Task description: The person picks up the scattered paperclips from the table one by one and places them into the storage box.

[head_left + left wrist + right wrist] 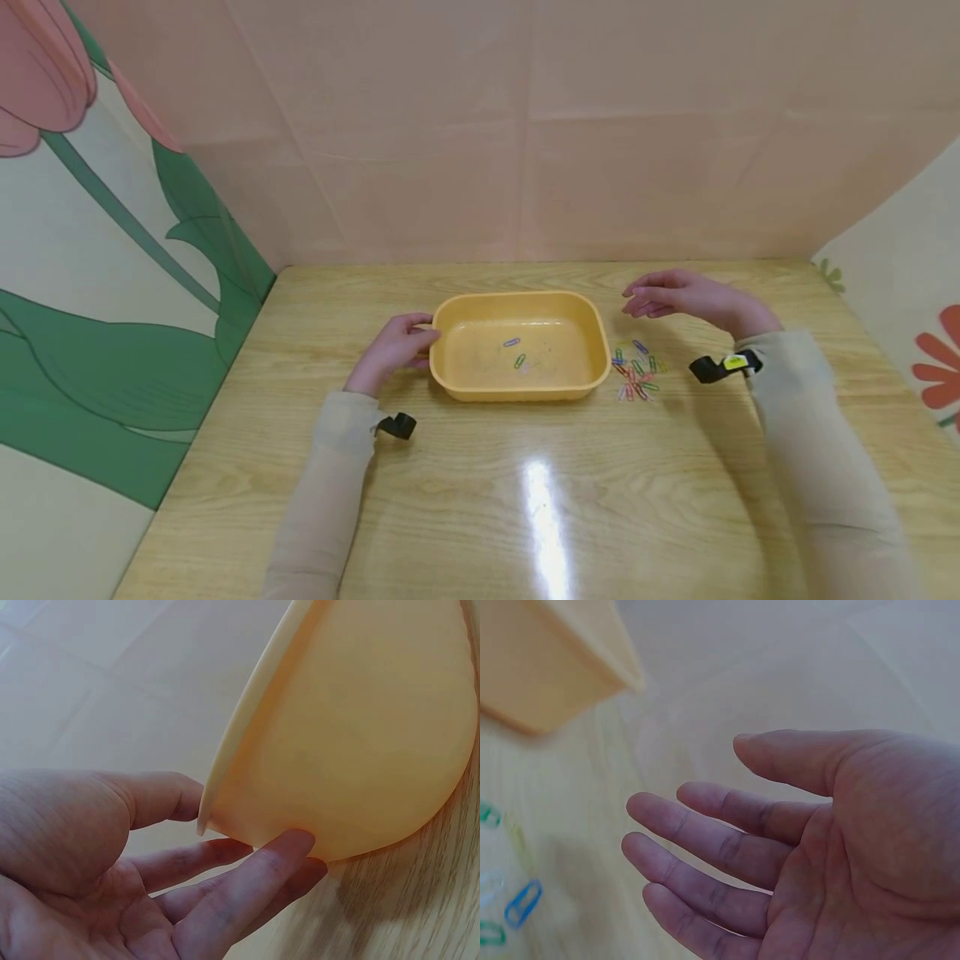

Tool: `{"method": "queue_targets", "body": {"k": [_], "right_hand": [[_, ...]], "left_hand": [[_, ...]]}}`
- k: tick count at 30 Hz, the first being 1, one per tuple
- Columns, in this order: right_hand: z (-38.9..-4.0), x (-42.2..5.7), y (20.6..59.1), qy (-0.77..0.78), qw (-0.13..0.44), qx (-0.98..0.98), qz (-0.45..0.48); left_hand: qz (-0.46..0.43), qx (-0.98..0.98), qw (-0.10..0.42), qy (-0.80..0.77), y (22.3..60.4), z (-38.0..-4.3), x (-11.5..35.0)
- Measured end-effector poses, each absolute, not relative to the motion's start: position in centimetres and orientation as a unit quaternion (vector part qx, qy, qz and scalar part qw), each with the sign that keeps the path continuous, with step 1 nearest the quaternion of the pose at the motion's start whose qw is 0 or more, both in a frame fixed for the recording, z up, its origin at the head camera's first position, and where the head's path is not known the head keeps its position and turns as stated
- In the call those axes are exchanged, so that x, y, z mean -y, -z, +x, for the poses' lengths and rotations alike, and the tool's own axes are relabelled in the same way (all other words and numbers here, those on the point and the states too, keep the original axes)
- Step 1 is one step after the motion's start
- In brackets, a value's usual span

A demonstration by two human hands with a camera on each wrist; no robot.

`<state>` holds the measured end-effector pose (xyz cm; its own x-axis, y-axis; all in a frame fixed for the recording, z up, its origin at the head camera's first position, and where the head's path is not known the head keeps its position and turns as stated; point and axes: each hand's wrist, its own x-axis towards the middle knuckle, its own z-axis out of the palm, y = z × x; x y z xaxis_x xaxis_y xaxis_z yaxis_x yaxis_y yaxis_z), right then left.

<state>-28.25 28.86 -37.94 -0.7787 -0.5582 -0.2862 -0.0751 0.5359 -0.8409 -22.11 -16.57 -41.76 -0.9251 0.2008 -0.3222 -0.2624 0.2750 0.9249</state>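
Note:
A yellow plastic basin (517,389) sits on the wooden table. At its left end my left hand (395,346) holds the rim; in the left wrist view the thumb's tip goes behind the rim and the fingers (289,844) lie against the outer wall. Inside the basin are a purple-blue paper clip (512,342), a green paper clip (520,361) and a faint pale one. My right hand (686,298) hovers right of the basin, fingers apart and loosely bent, holding nothing. Just below it in the head view lies a loose cluster of coloured paper clips (638,367).
The wooden table (465,492) meets a pink-draped backdrop (450,167) behind the basin. Flower-patterned panels stand at the left (112,333) and right (930,275). Both wrists carry black straps over pale sleeves.

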Motion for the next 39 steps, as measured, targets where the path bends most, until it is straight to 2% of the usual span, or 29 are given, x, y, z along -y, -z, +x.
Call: {"method": "queue_targets", "body": {"k": [7,16,24,39], "right_hand": [[-28.3,-30.0,39.4,0.417,0.284,-0.845,-0.176],[-27.9,-30.3,40.7,0.350,0.263,-0.883,-0.169],[-27.7,-30.4,42.4,0.362,0.249,-0.878,-0.189],[-26.5,-29.2,45.0,0.382,0.163,-0.885,-0.211]], "left_hand": [[-0.016,-0.774,0.192,-0.603,41.7,-22.1,16.6],[-0.017,-0.777,0.185,-0.602,41.7,-21.9,16.5],[-0.018,-0.775,0.185,-0.604,41.7,-21.9,16.4],[-0.017,-0.784,0.189,-0.591,41.4,-21.8,16.5]]}}
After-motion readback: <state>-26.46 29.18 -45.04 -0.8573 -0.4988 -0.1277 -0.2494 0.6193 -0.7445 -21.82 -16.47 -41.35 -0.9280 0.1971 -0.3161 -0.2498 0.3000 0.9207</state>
